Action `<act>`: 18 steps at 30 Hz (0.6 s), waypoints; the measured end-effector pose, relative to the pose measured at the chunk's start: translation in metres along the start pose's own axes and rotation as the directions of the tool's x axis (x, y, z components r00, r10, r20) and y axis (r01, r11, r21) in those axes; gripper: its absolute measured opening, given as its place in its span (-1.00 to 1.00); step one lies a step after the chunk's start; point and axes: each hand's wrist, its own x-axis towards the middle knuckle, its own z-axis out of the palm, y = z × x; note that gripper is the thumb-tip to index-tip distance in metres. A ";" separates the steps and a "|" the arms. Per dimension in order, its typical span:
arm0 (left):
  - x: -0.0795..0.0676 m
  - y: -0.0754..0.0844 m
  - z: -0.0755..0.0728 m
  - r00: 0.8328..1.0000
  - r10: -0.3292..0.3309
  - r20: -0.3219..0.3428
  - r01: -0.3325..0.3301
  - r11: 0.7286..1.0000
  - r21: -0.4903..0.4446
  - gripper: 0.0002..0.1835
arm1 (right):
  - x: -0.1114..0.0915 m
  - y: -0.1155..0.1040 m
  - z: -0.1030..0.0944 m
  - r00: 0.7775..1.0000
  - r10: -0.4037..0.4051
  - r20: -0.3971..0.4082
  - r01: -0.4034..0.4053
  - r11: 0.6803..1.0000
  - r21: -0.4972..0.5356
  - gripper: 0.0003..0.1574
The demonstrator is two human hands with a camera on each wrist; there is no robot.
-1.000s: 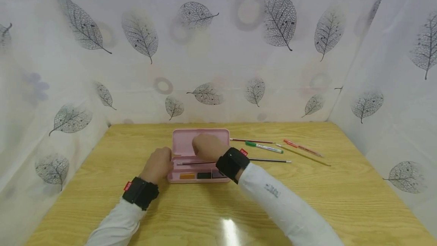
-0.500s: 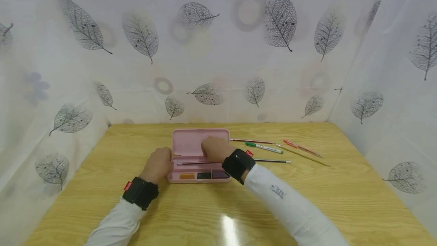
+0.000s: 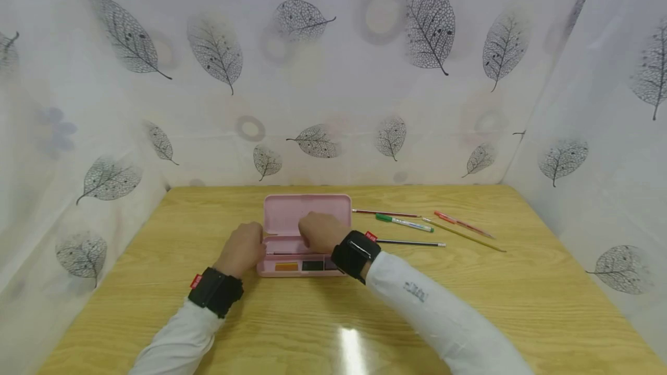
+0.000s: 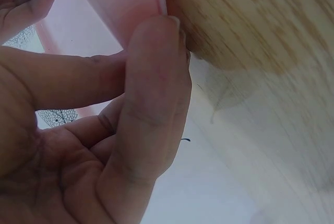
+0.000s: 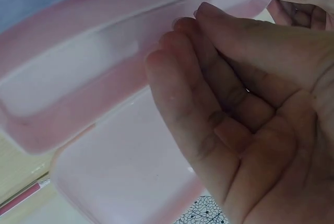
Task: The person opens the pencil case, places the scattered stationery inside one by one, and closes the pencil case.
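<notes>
A pink pencil case (image 3: 307, 213) lies open on the table, its lid tipped back. My left hand (image 3: 242, 250) grips the case's left end; in the left wrist view its thumb and fingers (image 4: 154, 72) pinch the pink rim. My right hand (image 3: 325, 231) reaches into the case, fingers bent loosely over the long compartment. In the right wrist view nothing shows plainly between its thumb and fingertips (image 5: 162, 62). A thin pencil (image 3: 292, 254) lies along the compartment, partly hidden by the right hand. An orange block (image 3: 286, 267) and a dark block (image 3: 312, 265) sit in the front compartments.
Right of the case lie a dark red pencil (image 3: 385, 213), a green-capped marker (image 3: 403, 222), a black pencil (image 3: 411, 242), a yellowish pencil (image 3: 464, 234) and an orange-red pen (image 3: 461, 223). A leaf-patterned curtain (image 3: 333, 91) surrounds the wooden table (image 3: 292, 323).
My right hand has shifted right, then back left and slightly lower. The pencil in the case has dropped lower into the long compartment. My left hand keeps its grip on the case.
</notes>
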 end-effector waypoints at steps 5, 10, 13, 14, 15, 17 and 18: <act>0.000 0.000 -0.001 1.000 -0.005 0.002 0.005 1.000 -0.013 -0.95 | 0.003 0.003 0.000 1.000 -0.001 -0.014 0.001 1.000 0.020 -0.92; -0.001 0.002 -0.001 1.000 0.007 -0.012 -0.007 1.000 -0.008 -0.93 | -0.006 0.007 -0.019 0.999 -0.011 -0.052 0.015 0.998 0.069 -0.88; -0.002 0.002 -0.001 0.999 0.022 -0.024 -0.022 1.000 -0.013 -0.91 | -0.016 0.014 -0.035 0.998 0.011 -0.060 -0.003 0.990 0.144 -0.88; -0.002 0.002 -0.001 0.999 0.025 -0.027 -0.026 1.000 -0.014 -0.91 | -0.019 0.017 -0.038 0.998 0.027 -0.059 -0.016 0.985 0.172 -0.88; -0.002 0.002 -0.001 0.999 0.028 -0.029 -0.028 0.999 -0.016 -0.91 | -0.023 0.021 -0.041 0.997 0.041 -0.061 -0.028 0.980 0.196 -0.89; -0.002 0.001 -0.001 0.999 0.028 -0.031 -0.028 0.999 -0.017 -0.92 | -0.032 0.030 -0.045 0.996 0.065 -0.061 -0.049 0.968 0.247 -0.90; -0.002 0.001 -0.001 0.999 0.026 -0.030 -0.026 1.000 -0.013 -0.93 | -0.036 0.034 -0.047 0.995 0.078 -0.064 -0.058 0.964 0.261 -0.90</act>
